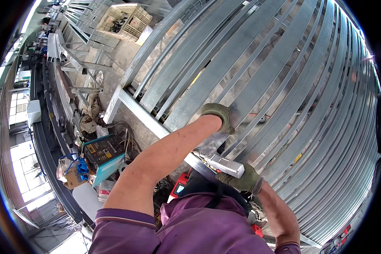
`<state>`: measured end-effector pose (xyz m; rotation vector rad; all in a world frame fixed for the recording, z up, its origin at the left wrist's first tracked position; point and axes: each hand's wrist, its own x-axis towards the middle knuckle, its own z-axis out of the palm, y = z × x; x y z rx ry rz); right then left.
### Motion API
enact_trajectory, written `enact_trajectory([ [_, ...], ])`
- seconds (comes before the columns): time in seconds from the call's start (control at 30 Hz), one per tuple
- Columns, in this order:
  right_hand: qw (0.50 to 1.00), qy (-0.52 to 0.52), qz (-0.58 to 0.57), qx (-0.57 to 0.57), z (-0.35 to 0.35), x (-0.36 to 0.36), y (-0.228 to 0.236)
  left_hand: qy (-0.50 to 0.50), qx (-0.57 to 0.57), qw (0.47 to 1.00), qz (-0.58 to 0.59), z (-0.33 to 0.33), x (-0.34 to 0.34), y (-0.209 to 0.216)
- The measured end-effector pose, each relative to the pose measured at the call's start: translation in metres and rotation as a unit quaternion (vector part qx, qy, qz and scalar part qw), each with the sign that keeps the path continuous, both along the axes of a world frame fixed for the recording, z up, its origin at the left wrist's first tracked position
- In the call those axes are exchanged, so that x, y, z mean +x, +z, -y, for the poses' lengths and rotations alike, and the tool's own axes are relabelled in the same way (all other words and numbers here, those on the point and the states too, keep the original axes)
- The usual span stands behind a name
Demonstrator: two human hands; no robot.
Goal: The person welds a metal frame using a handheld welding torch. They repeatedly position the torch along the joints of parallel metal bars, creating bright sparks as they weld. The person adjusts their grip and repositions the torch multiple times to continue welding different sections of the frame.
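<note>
My right hand (246, 179), in an olive-green work glove, is closed around a silver box-shaped tool (227, 165) just in front of my waist. The tool's narrow end points left, over the near rail (197, 164) of a large metal frame. Farther ahead, my left hand (219, 115), in a matching glove, rests at a wide flat grey metal bar (226, 77). It is bent at the wrist with the fingers turned down, and the fingertips are hidden. A blurred grey patch lies below it, too unclear to name.
Several long parallel metal bars (300, 84) fill the right side. A teal-and-black machine (103, 152) with cables stands on the left floor, near a red device (178, 186) by my waist. A cream plastic crate (125, 21) sits at the back left, beyond a metal stand (78, 63).
</note>
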<state>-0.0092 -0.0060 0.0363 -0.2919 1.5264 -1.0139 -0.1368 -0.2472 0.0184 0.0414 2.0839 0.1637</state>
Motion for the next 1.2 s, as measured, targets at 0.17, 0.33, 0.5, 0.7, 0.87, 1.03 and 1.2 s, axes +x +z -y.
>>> enact_trajectory([
  [0.17,1.000,0.008,0.014,0.005,-0.001,-0.001,-0.001,0.001,-0.005,1.000,0.009,-0.001,0.000,-0.002],
  [0.33,1.000,0.015,0.004,0.003,-0.001,-0.002,0.002,-0.005,-0.005,1.000,0.015,-0.001,-0.001,-0.003],
  [0.5,0.999,0.025,-0.005,0.023,-0.003,0.001,-0.005,-0.004,-0.008,1.000,0.017,-0.002,-0.001,-0.003],
  [0.7,0.999,0.007,-0.029,-0.011,-0.007,0.011,-0.019,0.003,-0.008,1.000,0.019,-0.003,-0.001,-0.007],
  [0.87,0.999,0.032,-0.022,0.012,-0.005,0.004,-0.011,0.012,-0.007,1.000,0.021,-0.004,-0.001,-0.006],
  [1.03,1.000,0.023,-0.007,0.010,-0.005,0.005,-0.009,0.012,-0.010,1.000,0.023,-0.003,-0.001,-0.007],
  [1.2,1.000,0.021,-0.003,0.004,-0.007,0.005,-0.011,0.011,-0.008,1.000,0.025,-0.003,-0.001,-0.007],
])
